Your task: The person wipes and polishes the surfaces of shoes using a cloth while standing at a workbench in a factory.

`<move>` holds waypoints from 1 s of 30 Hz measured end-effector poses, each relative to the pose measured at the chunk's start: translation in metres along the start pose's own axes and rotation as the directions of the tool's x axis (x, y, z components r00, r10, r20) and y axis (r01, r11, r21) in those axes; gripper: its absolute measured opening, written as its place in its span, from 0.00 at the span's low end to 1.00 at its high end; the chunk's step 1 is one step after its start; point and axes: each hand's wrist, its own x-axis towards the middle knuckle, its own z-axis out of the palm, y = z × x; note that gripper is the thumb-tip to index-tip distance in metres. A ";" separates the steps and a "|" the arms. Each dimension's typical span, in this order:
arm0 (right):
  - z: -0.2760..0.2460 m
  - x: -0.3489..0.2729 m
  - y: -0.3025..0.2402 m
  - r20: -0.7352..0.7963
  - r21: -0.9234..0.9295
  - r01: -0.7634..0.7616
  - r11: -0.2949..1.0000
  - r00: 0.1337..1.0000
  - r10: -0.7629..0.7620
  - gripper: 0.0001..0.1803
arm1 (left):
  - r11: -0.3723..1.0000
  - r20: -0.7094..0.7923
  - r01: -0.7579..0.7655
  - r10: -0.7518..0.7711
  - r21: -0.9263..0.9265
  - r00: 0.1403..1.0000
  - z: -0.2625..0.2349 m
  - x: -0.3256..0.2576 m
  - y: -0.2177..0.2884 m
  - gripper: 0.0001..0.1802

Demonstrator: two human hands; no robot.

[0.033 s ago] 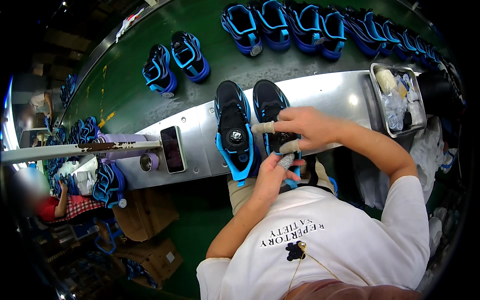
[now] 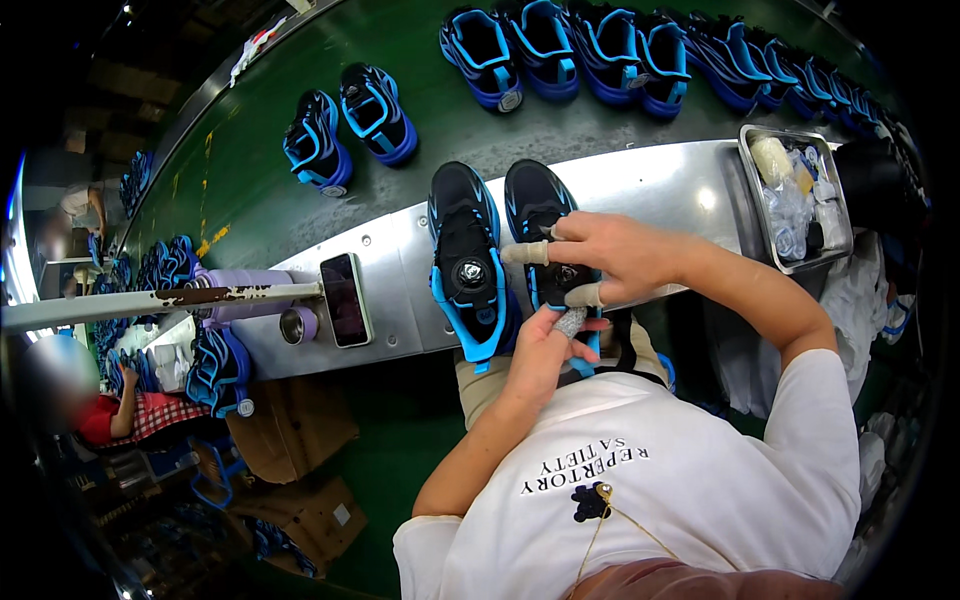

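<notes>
Black-and-blue shoe (image 2: 540,215) at frame centre on the steel table (image 2: 660,185): right hand (image 2: 610,255) pinches its upper, left hand (image 2: 545,350) grips its heel end below, both best kept firm, beside its mate (image 2: 465,255).

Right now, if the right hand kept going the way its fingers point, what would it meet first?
Probably the left shoe: the right hand lies over the right shoe, fingers pointing left toward it. Depth is unclear.
</notes>
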 end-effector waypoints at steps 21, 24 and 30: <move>-0.006 0.003 0.014 0.005 0.041 0.141 0.989 0.990 -0.141 0.32 | 0.998 0.003 0.058 -0.058 -0.024 0.998 0.005 0.000 0.000 0.16; 0.000 0.005 0.015 0.044 -0.037 0.244 0.969 0.969 -0.242 0.32 | 0.998 0.011 0.066 -0.066 -0.016 0.998 0.003 0.002 -0.002 0.16; 0.005 0.001 0.016 0.168 0.086 -0.038 0.996 0.985 0.023 0.34 | 0.992 0.041 0.118 -0.119 0.032 0.992 -0.002 0.001 -0.002 0.17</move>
